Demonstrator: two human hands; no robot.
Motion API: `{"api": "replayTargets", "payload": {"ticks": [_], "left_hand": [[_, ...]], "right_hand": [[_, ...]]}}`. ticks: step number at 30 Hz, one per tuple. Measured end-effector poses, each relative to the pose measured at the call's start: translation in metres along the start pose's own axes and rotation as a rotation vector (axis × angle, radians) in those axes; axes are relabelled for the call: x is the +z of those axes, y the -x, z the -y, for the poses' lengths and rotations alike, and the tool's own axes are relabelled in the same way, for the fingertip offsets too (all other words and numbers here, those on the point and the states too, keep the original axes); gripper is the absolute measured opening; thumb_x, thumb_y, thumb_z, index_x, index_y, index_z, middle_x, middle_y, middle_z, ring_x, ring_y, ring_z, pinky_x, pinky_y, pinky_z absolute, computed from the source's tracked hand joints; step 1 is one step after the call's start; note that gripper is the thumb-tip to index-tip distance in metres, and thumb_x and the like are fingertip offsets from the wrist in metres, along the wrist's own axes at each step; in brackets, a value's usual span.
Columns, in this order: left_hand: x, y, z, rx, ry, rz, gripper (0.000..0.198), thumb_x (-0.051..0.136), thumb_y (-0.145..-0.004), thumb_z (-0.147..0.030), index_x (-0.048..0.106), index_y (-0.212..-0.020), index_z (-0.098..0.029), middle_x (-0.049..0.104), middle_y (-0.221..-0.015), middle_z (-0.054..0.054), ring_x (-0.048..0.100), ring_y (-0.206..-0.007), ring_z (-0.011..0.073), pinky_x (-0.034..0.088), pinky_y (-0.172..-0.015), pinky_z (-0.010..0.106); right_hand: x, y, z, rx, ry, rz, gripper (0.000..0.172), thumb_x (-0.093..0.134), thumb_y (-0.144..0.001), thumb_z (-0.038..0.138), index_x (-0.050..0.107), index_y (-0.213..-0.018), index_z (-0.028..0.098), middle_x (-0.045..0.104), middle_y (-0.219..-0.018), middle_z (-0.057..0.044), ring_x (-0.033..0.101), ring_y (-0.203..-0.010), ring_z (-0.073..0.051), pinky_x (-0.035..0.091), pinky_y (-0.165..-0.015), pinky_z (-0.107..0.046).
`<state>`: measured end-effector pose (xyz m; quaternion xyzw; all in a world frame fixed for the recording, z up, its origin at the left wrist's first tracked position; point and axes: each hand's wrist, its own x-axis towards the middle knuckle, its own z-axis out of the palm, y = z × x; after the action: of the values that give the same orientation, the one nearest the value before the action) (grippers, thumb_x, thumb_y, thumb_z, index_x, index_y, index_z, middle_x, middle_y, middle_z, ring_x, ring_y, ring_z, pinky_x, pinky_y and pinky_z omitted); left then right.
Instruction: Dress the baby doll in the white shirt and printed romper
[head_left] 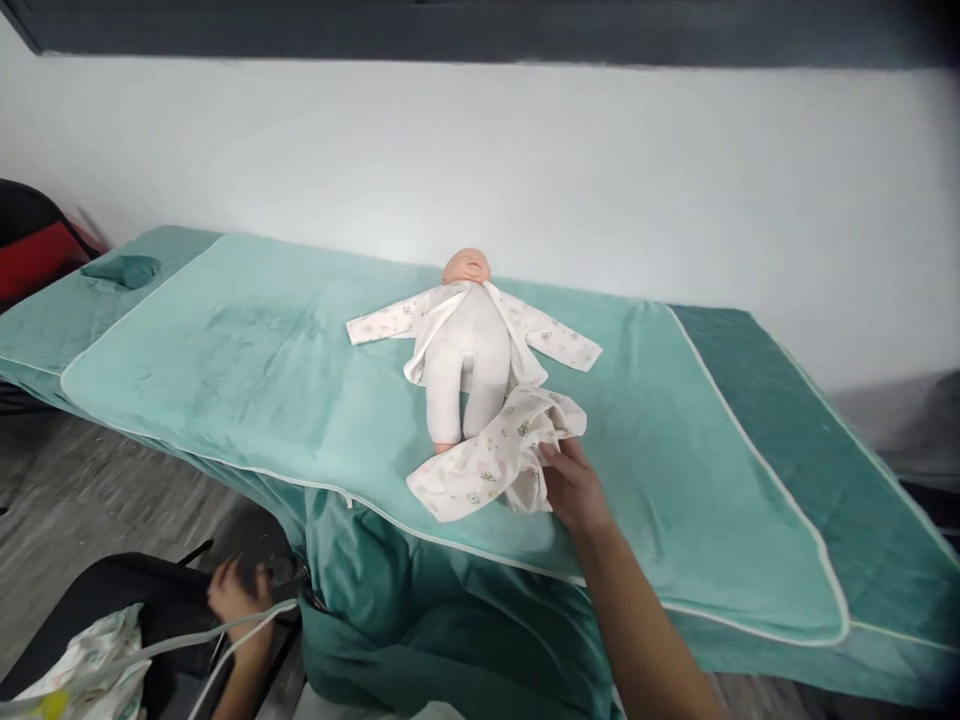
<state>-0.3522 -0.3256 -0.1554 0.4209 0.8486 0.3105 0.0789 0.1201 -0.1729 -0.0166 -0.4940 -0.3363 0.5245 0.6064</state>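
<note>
A doll point(469, 350) is lying on its back in the middle of a long bed point(862, 480). Its head is pointing toward the white wall point(525, 170). A light green blanket point(247, 370) with a white edge is lying under the doll and covering most of the bed. The doll is wearing a little shirt point(555, 340) with tiny pictures on it. The shirt is hanging open, with its sleeves stretching out to both sides of the doll.

The little pants point(487, 465) are lying in a bunch at the doll's feet, covering the end of one leg. The doll's other foot is sticking out bare. The person's right hand point(574, 485) is reaching in just beside the doll's feet. Its fingers are curling around the edge of the little pants and holding the cloth.

The left hand point(236, 590) is hanging low, well below the doll and off the bed. It is resting on a black chair point(150, 600) by some white cords point(240, 625). Whether it is gripping anything cannot be told. A printed cloth point(97, 650) is sitting on the chair, farther from the doll than the left hand.

Far off to one side of the doll, a small green bump point(120, 268) is sitting at the end of the bed.
</note>
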Motion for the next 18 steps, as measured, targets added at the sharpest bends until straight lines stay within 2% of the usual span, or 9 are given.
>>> {"api": "replayTargets", "payload": {"ticks": [2,5,8,10,11,13,14,16,18], "left_hand": [[0.011,0.019,-0.044,0.174,0.204,0.059,0.044,0.053,-0.089,-0.047,0.057,-0.121,-0.017,0.059,-0.127,0.021,0.054,-0.128,0.0417,0.042,-0.113,0.064],[0.012,0.029,-0.143,0.421,0.488,0.232,0.038,0.057,-0.097,-0.035,0.058,-0.133,-0.024,0.061,-0.136,0.015,0.056,-0.132,0.0304,0.042,-0.117,0.052],[-0.003,0.014,-0.25,0.593,0.741,0.293,0.042,0.059,-0.099,-0.03,0.057,-0.141,-0.027,0.06,-0.14,0.013,0.053,-0.137,0.0266,0.04,-0.12,0.046],[-0.015,-0.003,-0.308,0.686,0.873,0.358,0.05,0.064,-0.098,-0.031,0.053,-0.147,-0.027,0.053,-0.149,0.012,0.048,-0.143,0.0263,0.038,-0.122,0.045],[-0.021,-0.012,-0.33,0.714,0.909,0.406,0.055,0.07,-0.094,-0.033,0.054,-0.146,-0.027,0.05,-0.151,0.012,0.045,-0.146,0.027,0.036,-0.123,0.044],[-0.029,-0.026,-0.361,0.699,0.978,0.443,0.058,0.082,-0.084,-0.033,0.061,-0.137,-0.025,0.054,-0.145,0.01,0.047,-0.143,0.0274,0.036,-0.122,0.041],[-0.032,-0.031,-0.37,0.657,1.0,0.437,0.052,0.083,-0.082,-0.033,0.064,-0.13,-0.023,0.058,-0.137,0.009,0.053,-0.135,0.026,0.04,-0.118,0.039],[-0.037,-0.039,-0.378,0.526,1.038,0.477,0.037,0.081,-0.083,-0.036,0.066,-0.112,-0.02,0.065,-0.111,0.004,0.063,-0.108,0.0202,0.049,-0.099,0.032],[-0.043,-0.043,-0.376,0.419,1.068,0.558,0.027,0.078,-0.085,-0.039,0.063,-0.098,-0.02,0.062,-0.091,0.0,0.059,-0.083,0.0148,0.049,-0.078,0.027]], "right_hand": [[0.011,-0.001,0.007,0.023,0.004,0.059,0.05,0.083,-0.074,0.052,0.071,-0.116,0.027,0.077,-0.111,-0.006,0.073,-0.097,-0.027,0.06,-0.086,-0.046],[0.042,-0.007,0.034,-0.051,0.157,0.156,0.045,0.081,-0.078,0.054,0.072,-0.112,0.025,0.077,-0.103,-0.002,0.071,-0.094,-0.023,0.057,-0.086,-0.04],[0.084,-0.01,0.076,-0.216,0.473,0.373,0.034,0.073,-0.088,0.052,0.072,-0.104,0.021,0.074,-0.095,0.0,0.067,-0.091,-0.021,0.054,-0.085,-0.036],[0.111,-0.01,0.104,-0.305,0.653,0.498,0.028,0.07,-0.091,0.046,0.072,-0.103,0.02,0.074,-0.098,-0.001,0.066,-0.095,-0.022,0.052,-0.087,-0.035],[0.122,-0.01,0.116,-0.316,0.706,0.547,0.027,0.068,-0.092,0.043,0.071,-0.104,0.02,0.074,-0.099,-0.001,0.066,-0.094,-0.022,0.052,-0.087,-0.035],[0.137,-0.01,0.136,-0.329,0.715,0.556,0.025,0.071,-0.088,0.04,0.07,-0.103,0.02,0.073,-0.099,-0.001,0.066,-0.096,-0.022,0.053,-0.089,-0.036],[0.141,-0.01,0.143,-0.325,0.665,0.564,0.028,0.074,-0.085,0.038,0.07,-0.105,0.02,0.072,-0.101,-0.002,0.067,-0.098,-0.022,0.054,-0.09,-0.036],[0.142,-0.01,0.155,-0.301,0.513,0.61,0.039,0.08,-0.078,0.035,0.069,-0.113,0.021,0.071,-0.11,-0.003,0.067,-0.107,-0.022,0.055,-0.094,-0.036],[0.14,-0.006,0.161,-0.266,0.402,0.676,0.051,0.084,-0.073,0.03,0.067,-0.12,0.024,0.069,-0.12,-0.004,0.067,-0.111,-0.021,0.056,-0.094,-0.034]]}}
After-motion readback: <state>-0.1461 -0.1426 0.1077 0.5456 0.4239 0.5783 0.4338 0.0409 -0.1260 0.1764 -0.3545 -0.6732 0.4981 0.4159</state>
